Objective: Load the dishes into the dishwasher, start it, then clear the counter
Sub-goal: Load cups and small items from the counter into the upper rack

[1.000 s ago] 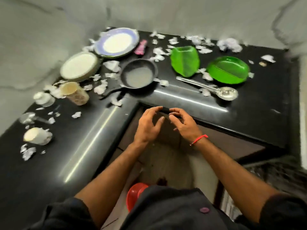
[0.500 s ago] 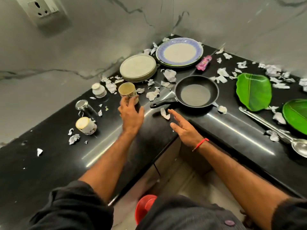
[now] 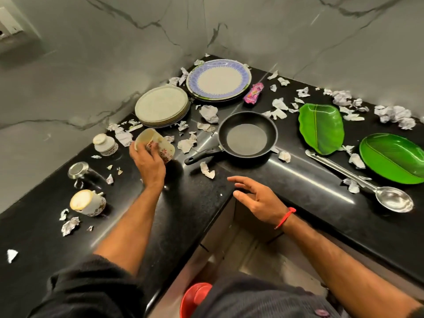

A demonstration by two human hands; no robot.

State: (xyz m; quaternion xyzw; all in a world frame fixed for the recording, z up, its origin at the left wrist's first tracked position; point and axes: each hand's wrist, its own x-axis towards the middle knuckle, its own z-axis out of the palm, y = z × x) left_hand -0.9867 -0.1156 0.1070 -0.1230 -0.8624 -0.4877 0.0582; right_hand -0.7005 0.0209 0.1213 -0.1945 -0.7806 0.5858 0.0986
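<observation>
My left hand (image 3: 148, 160) grips a cream floral cup (image 3: 158, 143) and holds it tilted just above the black counter (image 3: 195, 203). My right hand (image 3: 257, 198) hovers open over the counter's inner corner, fingers spread, holding nothing. A black frying pan (image 3: 246, 134) sits in the middle, handle pointing left. Behind it are a stack of pale plates (image 3: 161, 106) and a blue-rimmed plate stack (image 3: 218, 79). Two green leaf-shaped plates (image 3: 321, 127) (image 3: 394, 157) and a steel ladle (image 3: 367, 182) lie to the right.
Another floral cup (image 3: 88, 203) lies on its side at left, near an overturned glass (image 3: 79, 171) and a small white lidded jar (image 3: 104, 143). Crumpled paper scraps (image 3: 207, 113) litter the counter. A pink wrapper (image 3: 253, 92) lies by the blue plates. A red object (image 3: 195, 299) sits on the floor.
My left hand has closed round the floral cup and tipped it off the counter. My right hand drew back a little toward the counter corner.
</observation>
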